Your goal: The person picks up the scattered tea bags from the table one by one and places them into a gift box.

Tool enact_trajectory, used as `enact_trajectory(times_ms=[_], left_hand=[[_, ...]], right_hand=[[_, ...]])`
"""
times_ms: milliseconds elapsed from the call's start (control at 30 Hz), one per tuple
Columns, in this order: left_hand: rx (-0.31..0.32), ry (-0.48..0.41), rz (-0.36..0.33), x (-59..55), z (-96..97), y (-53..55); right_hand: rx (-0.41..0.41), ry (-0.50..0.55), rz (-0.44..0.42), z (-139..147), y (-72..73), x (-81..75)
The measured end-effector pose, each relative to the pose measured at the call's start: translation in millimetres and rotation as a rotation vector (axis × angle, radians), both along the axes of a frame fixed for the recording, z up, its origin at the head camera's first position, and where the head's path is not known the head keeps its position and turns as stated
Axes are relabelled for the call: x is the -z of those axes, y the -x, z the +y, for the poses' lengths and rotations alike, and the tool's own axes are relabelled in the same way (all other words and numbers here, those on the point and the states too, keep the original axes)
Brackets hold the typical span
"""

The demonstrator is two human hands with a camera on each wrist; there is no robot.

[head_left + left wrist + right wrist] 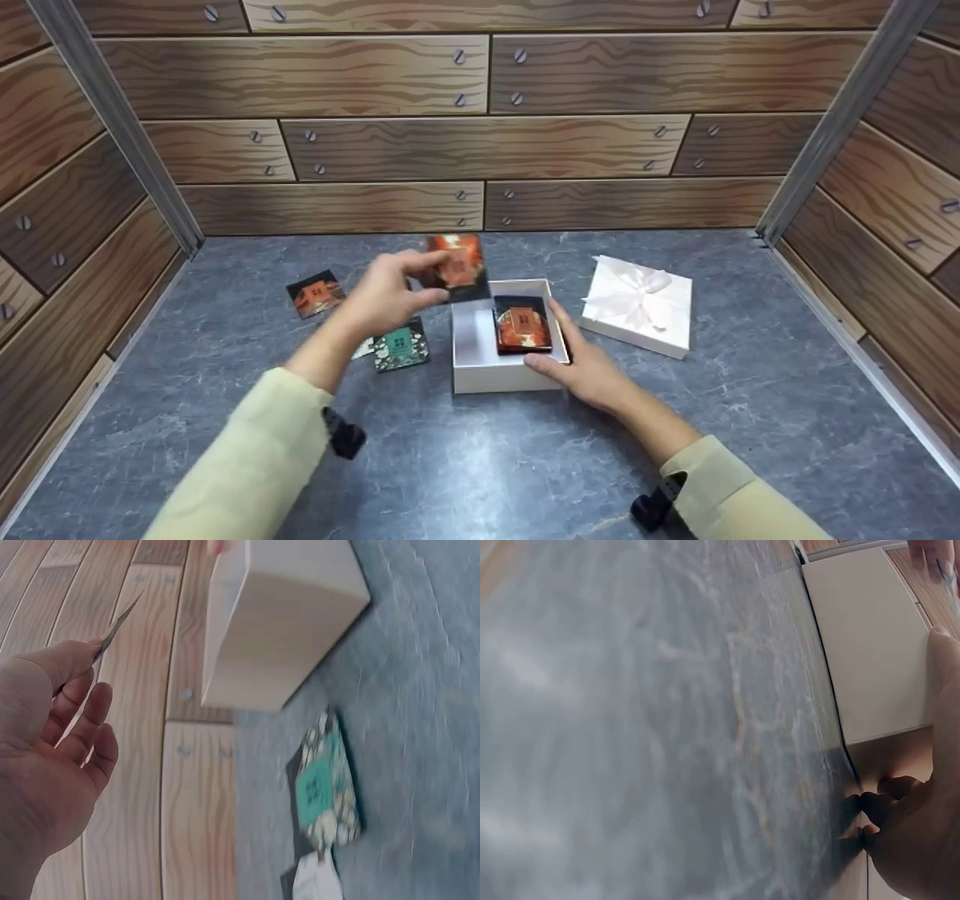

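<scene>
Your L hand (390, 289) pinches an orange-black sachet (468, 262) by one side, prob. keeping the rest free; R hand (592, 369) grips white box (502, 380), prob. steadying it btwn surface (525, 465) L/R edges.

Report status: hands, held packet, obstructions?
Left hand pinching orange packet, raised near open box. Right hand holding box's right side. Similar packet inside; nothing visibly blocking.

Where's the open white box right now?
In the head view, the box is just right of centre, left of the ribboned lid, gripped by the right hand.
</scene>
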State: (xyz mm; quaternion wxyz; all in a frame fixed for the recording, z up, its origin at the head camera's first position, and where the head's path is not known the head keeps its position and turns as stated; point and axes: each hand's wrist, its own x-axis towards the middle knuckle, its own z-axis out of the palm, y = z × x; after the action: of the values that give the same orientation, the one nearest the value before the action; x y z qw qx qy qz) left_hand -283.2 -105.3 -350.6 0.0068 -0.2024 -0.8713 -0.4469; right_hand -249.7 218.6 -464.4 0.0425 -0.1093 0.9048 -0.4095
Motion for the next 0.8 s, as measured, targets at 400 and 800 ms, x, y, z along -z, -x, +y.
enact_trajectory(times_ms=[400,800], left_hand=[[0.115,0.043,-0.006,21.5,55.3,12.2],[0.150,0.157,-0.052,35.7,80.3,15.9]], right_hand=[[-0.010,0.019,0.006,1.5,2.1,2.1],[-0.004,0.000,0.006,1.1,1.3,1.6]])
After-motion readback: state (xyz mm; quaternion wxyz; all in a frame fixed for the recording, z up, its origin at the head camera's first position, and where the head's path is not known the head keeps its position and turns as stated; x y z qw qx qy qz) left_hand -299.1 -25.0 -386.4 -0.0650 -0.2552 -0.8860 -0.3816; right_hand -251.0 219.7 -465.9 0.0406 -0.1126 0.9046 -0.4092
